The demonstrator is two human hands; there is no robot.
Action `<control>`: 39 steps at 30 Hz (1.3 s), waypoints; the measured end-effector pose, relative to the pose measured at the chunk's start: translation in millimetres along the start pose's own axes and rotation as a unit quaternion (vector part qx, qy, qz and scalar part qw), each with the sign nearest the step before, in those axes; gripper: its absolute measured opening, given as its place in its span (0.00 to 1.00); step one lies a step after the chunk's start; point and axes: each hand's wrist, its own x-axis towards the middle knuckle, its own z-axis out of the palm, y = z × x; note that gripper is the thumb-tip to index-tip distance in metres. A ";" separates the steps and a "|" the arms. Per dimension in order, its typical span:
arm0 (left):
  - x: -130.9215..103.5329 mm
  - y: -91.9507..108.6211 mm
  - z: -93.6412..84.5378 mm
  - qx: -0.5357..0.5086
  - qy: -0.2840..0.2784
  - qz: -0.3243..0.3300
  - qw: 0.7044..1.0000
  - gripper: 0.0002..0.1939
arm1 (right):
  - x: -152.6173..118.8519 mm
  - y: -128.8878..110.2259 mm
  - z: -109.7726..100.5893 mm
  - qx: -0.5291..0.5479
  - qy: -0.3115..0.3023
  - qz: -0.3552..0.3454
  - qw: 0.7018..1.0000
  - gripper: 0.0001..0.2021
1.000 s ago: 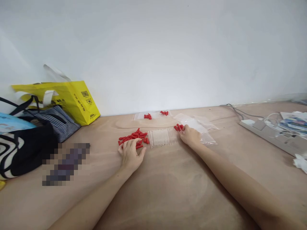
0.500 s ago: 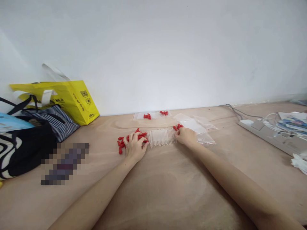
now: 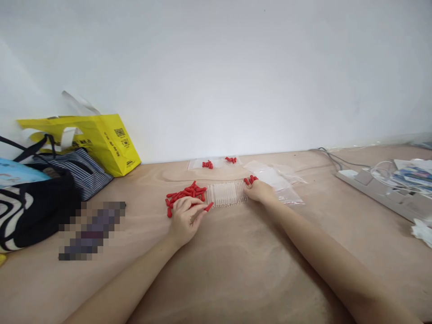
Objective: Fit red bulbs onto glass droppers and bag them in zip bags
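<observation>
Between the thumb and fingertips of my left hand (image 3: pixel 185 220), a red rubber bulb (image 3: pixel 209 207) is pinched, pointing up to the right. Just beyond that hand lies a loose heap of similar red bulbs (image 3: pixel 191 190). Thin clear tubes (image 3: pixel 225 194), which look like dropper tubes, lie side by side in a row between my hands. My right hand (image 3: pixel 259 191) rests at the row's right end with fingers curled closed. Several red bulbs (image 3: pixel 250 180) show just past its fingertips; whether the fingers grip a tube is hidden.
Clear plastic bags (image 3: pixel 270 177) lie behind my right hand, and another bag (image 3: pixel 216 163) with red bulbs sits near the wall. At left stand a yellow bag (image 3: pixel 114 139) and a striped pouch (image 3: pixel 81 168). A power strip (image 3: pixel 371 189) with cables is at right.
My left hand has drawn back toward me from the heap, with one red bulb now pinched in its fingertips. My right hand has stayed almost in place.
</observation>
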 end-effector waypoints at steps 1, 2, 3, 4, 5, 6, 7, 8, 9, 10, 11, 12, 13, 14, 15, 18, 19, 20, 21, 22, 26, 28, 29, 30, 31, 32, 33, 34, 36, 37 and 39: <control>-1.9 0.6 -3.0 -0.020 -0.030 0.023 0.999 0.08 | 0.0 0.2 0.4 0.000 -0.001 -0.002 1.000 0.17; -3.3 1.2 -5.7 -0.036 -0.058 0.042 0.997 0.08 | 0.0 0.3 0.6 0.000 -0.001 -0.004 1.000 0.17; -4.2 1.8 -8.1 -0.049 -0.082 0.057 0.994 0.08 | -0.2 0.2 0.8 0.000 -0.001 -0.007 1.000 0.17; -4.5 2.4 -10.3 -0.059 -0.106 0.069 0.990 0.09 | -0.5 -0.1 0.6 -0.001 0.000 -0.010 1.000 0.17; -4.5 2.9 -12.3 -0.066 -0.126 0.076 0.987 0.09 | -0.9 -0.6 0.2 -0.001 0.001 -0.013 1.000 0.17; -4.3 3.6 -14.0 -0.069 -0.143 0.078 0.984 0.09 | -1.4 -1.2 -0.7 -0.001 0.002 -0.017 1.000 0.17; -3.9 4.3 -15.4 -0.069 -0.156 0.076 0.982 0.09 | -2.2 -1.9 -1.9 -0.002 0.003 -0.020 1.000 0.17; -3.6 5.1 -16.5 -0.066 -0.163 0.070 0.982 0.10 | -3.6 -2.6 -3.4 -0.002 0.003 -0.025 1.000 0.18; -3.3 6.1 -17.3 -0.061 -0.165 0.063 0.982 0.11 | -5.6 -3.1 -5.1 -0.003 0.004 -0.030 1.000 0.18; -3.2 7.4 -17.6 -0.057 -0.164 0.055 0.983 0.12 | -8.5 -3.4 -6.8 -0.004 0.005 -0.034 0.999 0.18; -3.1 8.8 -17.4 -0.052 -0.162 0.048 0.984 0.13 | -12.5 -3.3 -8.2 -0.006 0.007 -0.044 0.999 0.17; -3.1 10.3 -16.7 -0.047 -0.159 0.041 0.985 0.14 | -17.7 -2.6 -9.1 -0.008 0.012 -0.065 0.998 0.16; -3.2 11.8 -15.5 -0.042 -0.155 0.034 0.986 0.13 | -24.0 -1.4 -9.5 -0.010 0.019 -0.099 0.995 0.14; -3.3 13.3 -13.9 -0.035 -0.152 0.029 0.987 0.12 | -31.2 0.4 -9.1 -0.012 0.028 -0.145 0.989 0.13; -3.4 14.6 -12.0 -0.027 -0.149 0.026 0.988 0.11 | -38.8 2.6 -8.0 -0.016 0.036 -0.201 0.979 0.11; -3.3 16.9 -5.4 -0.008 -0.143 0.022 0.989 0.12 | -60.1 9.9 -2.3 -0.030 0.052 -0.345 0.937 0.08; -3.2 17.2 -3.4 -0.003 -0.142 0.018 0.990 0.12 | -65.1 11.9 -0.2 -0.032 0.050 -0.372 0.926 0.08; -3.1 17.2 -1.7 0.001 -0.139 0.012 0.990 0.11 | -68.8 13.4 1.6 -0.033 0.045 -0.388 0.920 0.07; -2.9 17.1 -0.3 0.005 -0.137 0.004 0.991 0.11 | -71.1 14.3 3.1 -0.030 0.039 -0.397 0.917 0.07; -2.8 16.9 0.8 0.008 -0.134 -0.006 0.991 0.10 | -72.1 14.6 4.4 -0.027 0.031 -0.401 0.915 0.07; -2.9 15.9 3.2 0.015 -0.133 -0.038 0.990 0.07 | -70.3 12.9 7.1 -0.010 0.011 -0.405 0.914 0.06; -3.1 15.6 4.0 0.027 -0.126 -0.041 0.991 0.08 | -68.9 12.2 7.9 0.005 0.012 -0.407 0.913 0.06; -3.1 15.5 4.5 0.035 -0.120 -0.038 0.991 0.09 | -68.4 12.0 8.4 0.014 0.018 -0.409 0.912 0.06; -3.1 15.5 5.1 0.042 -0.114 -0.034 0.992 0.10 | -68.0 11.9 9.1 0.025 0.026 -0.412 0.910 0.07; -3.1 15.4 5.8 0.047 -0.111 -0.029 0.992 0.10 | -67.6 11.9 10.0 0.036 0.035 -0.417 0.907 0.08; -3.0 15.5 6.5 0.050 -0.109 -0.024 0.992 0.11 | -67.3 11.7 11.4 0.047 0.045 -0.424 0.903 0.10; -2.8 15.5 7.3 0.051 -0.109 -0.019 0.992 0.10 | -67.0 11.2 13.3 0.059 0.052 -0.431 0.899 0.11; -2.5 15.6 8.0 0.051 -0.109 -0.014 0.993 0.10 | -66.8 10.5 15.6 0.073 0.056 -0.437 0.895 0.11; -2.1 16.1 9.1 0.049 -0.105 -0.004 0.993 0.09 | -66.9 8.5 21.1 0.106 0.057 -0.439 0.891 0.08; -1.9 16.6 9.2 0.048 -0.101 0.001 0.994 0.08 | -67.4 7.2 23.9 0.124 0.057 -0.432 0.891 0.07; -1.6 18.0 8.8 0.044 -0.095 0.007 0.994 0.09 | -68.9 4.6 28.1 0.150 0.058 -0.414 0.896 0.06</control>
